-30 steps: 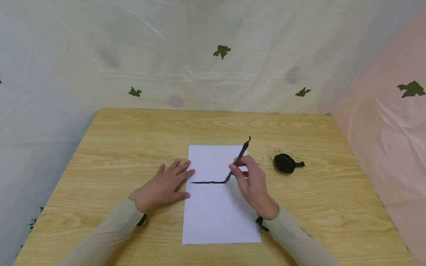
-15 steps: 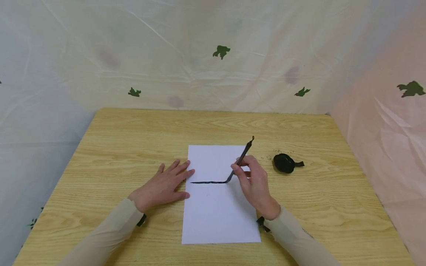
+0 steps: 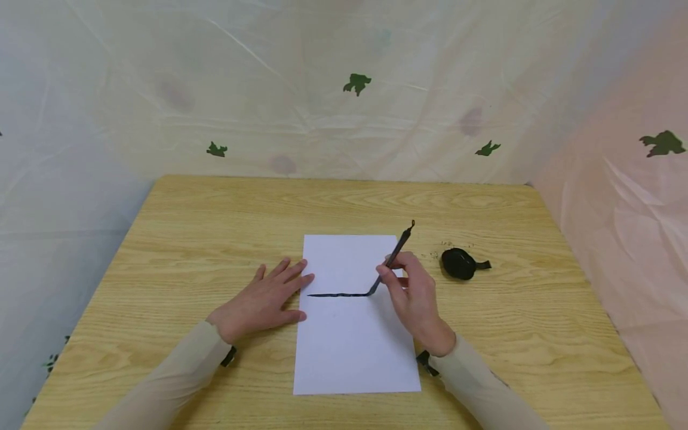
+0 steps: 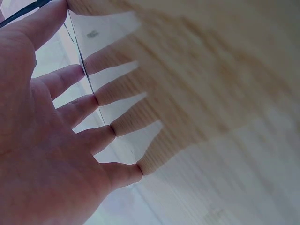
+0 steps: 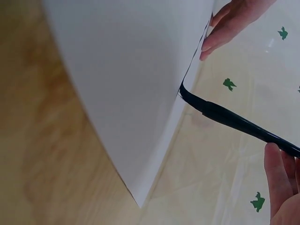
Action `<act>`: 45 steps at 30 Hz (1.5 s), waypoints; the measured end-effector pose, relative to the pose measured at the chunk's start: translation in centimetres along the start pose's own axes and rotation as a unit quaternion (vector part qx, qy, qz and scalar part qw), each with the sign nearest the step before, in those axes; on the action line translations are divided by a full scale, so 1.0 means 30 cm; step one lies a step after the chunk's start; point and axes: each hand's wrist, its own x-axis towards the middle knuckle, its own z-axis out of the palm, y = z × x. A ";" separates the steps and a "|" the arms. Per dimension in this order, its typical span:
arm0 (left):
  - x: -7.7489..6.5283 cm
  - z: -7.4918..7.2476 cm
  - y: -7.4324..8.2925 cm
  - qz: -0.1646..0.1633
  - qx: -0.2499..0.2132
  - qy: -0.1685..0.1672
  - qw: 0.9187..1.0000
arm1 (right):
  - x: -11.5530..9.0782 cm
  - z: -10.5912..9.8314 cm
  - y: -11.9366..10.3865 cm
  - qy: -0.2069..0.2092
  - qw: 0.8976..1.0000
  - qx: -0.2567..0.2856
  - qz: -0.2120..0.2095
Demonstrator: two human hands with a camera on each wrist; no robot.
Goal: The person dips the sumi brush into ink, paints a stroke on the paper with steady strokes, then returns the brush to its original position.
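A sheet of white paper (image 3: 344, 346) lies on the table, with a thin black line (image 3: 335, 295) running across it from near its left edge. My right hand (image 3: 414, 298) pinches a dark writing brush (image 3: 398, 248) tilted to the upper right. In the right wrist view the bent bristles of the brush (image 5: 225, 115) touch the paper at the line's end. My left hand (image 3: 263, 301) lies with spread fingers, its fingertips on the paper's left edge. The left wrist view has its fingers (image 4: 70, 79) straight, fingertips down on the surface.
To the right of the paper stands a small black ink dish (image 3: 458, 264) with a short handle-like tab. Dark specks dot the wooden table (image 3: 215, 209) beside it. Pale cloth (image 3: 301, 119) with green bird shapes hangs behind the table and along both sides.
The right hand has slid slightly to the right with the brush, and the black line has grown longer that way. The left hand and the paper stay in place.
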 end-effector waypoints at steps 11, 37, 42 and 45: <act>0.001 0.001 0.002 -0.001 0.001 -0.003 1.000 | -0.005 -0.009 0.001 0.003 1.000 -0.004 0.011; 0.001 0.003 -0.002 0.000 -0.003 0.002 1.000 | -0.006 -0.033 0.009 0.012 1.000 0.001 -0.001; 0.000 0.002 -0.002 0.002 -0.005 0.005 1.000 | -0.007 -0.036 0.010 0.010 1.000 0.008 0.003; 0.000 0.003 -0.001 0.002 -0.005 0.006 1.000 | -0.009 -0.039 0.011 0.011 1.000 0.010 0.006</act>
